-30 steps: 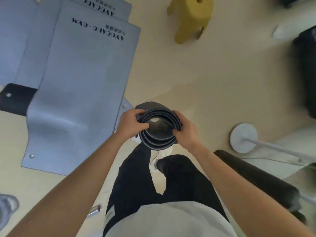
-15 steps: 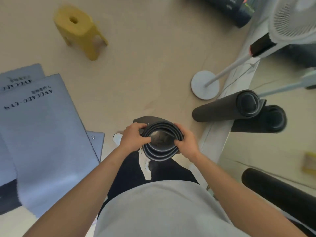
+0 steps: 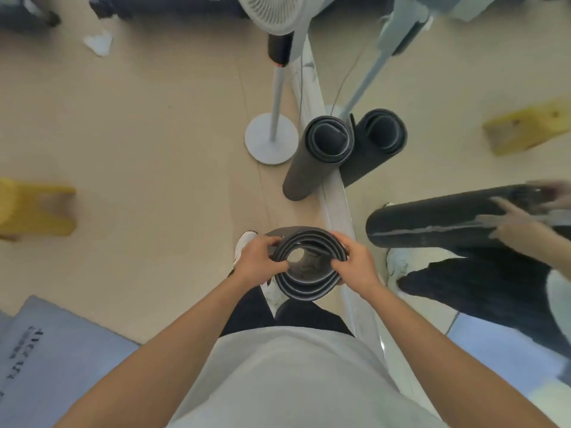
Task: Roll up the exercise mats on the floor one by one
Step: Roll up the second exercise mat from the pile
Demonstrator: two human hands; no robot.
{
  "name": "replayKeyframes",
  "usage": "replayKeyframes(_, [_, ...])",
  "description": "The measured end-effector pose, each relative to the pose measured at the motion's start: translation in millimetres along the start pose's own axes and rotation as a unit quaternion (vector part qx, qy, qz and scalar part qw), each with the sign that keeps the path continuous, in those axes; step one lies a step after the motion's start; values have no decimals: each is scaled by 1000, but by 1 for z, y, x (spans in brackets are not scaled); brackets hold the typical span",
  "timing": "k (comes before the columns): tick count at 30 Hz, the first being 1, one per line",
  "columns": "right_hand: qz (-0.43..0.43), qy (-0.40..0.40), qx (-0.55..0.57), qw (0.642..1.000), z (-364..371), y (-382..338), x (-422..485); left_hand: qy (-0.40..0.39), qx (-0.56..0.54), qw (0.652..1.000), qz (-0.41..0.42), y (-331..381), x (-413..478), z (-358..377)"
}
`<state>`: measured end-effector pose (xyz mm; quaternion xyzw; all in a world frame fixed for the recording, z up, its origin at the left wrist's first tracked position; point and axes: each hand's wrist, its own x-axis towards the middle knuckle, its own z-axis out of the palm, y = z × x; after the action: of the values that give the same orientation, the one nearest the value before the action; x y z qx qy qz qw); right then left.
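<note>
I hold the rolled dark mat (image 3: pixel 309 290) in front of my waist with its open end facing up, so that the coiled layers and the hollow centre are visible. My left hand (image 3: pixel 258 264) grasps the left side of the roll, with fingers (image 3: pixel 268 242) curled over the outer wall and the thumb pressed on the rim. My right hand (image 3: pixel 355 267) grasps the right side in the same manner. The roll is clear of the floor (image 3: pixel 139 134), above my white shoe (image 3: pixel 244 245). A second rolled mat (image 3: pixel 304 171) stands tilted just beside the base of a fan stand (image 3: pixel 262 143) and rests against the lower edge of a mirror (image 3: pixel 463 88). A flat grey-blue mat (image 3: pixel 61 359) with printed lettering lies on the floor at lower left. A yellow stool (image 3: pixel 37 211) stands at far left, well apart from both rolls.
</note>
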<state>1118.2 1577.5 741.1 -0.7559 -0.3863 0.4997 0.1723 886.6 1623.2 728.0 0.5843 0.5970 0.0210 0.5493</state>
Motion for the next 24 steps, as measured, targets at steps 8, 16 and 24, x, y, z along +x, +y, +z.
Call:
replayKeyframes(8, [74,137,76,985,-22,7,53,-92,101,986,96,49,117,-6])
replayKeyframes(16, [180,221,209,936,-19,37,140,-119,170,969,136,86,226,18])
replayKeyframes(24, [278,335,425,793,10,67,204,-108,160,972,135,94,316,56])
